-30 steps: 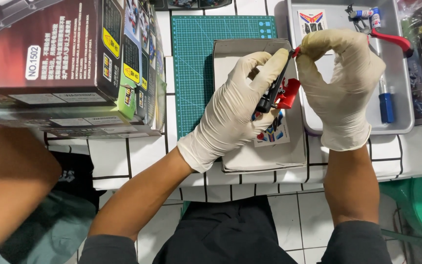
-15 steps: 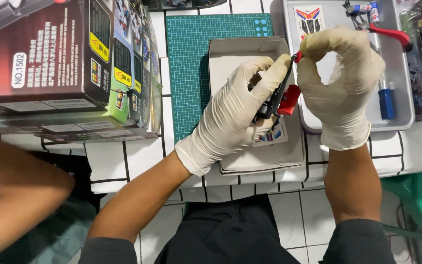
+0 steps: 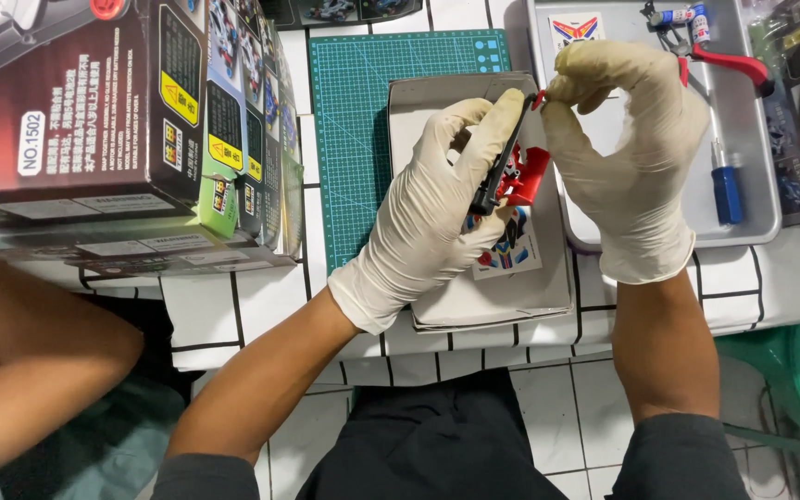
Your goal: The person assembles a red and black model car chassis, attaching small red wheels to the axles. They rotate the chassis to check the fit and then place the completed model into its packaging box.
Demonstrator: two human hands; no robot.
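While the left hand [image 3: 437, 208] clamps the black-and-red model part [image 3: 511, 176], the right hand [image 3: 627, 139] pinches its top end; assembly seems midway, with sticker sheet [image 3: 509, 252] apparently unused

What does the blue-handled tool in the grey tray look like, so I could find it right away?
Look at the grey tray on the right side of the table, beyond the gloved right hand. Along its right wall lies a thin screwdriver, pointing away from the person. Its short blue handle sets it apart from the red-handled pliers lying above it.
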